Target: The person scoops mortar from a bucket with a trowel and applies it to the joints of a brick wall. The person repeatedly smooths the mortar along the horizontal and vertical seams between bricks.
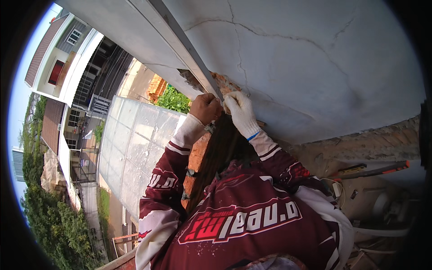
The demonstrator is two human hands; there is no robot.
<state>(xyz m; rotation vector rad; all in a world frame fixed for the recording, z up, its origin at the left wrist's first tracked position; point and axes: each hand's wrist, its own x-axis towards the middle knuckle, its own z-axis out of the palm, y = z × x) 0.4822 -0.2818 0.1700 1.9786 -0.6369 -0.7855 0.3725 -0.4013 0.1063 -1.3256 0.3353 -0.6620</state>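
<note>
My bare left hand (206,108) is closed in a fist against the lower end of a long grey metal bar (182,42). Close to its right, my right hand (240,111), in a white knit glove with a blue cuff edge, has its fingers curled together at the same spot. What either hand grips is hidden or too small to make out. The bar slants up and left along a grey plastered wall (288,58) with branching cracks. Around the bar's lower end the plaster is broken, baring rough reddish brick (227,83).
Below my hands runs an exposed brick edge (196,155) beside a dark gap. Long-handled tools (375,171) lie at the right near the wall's foot. Outside on the left are a translucent panel roof (139,135), a bush (173,100), stacked orange bricks (156,86) and houses.
</note>
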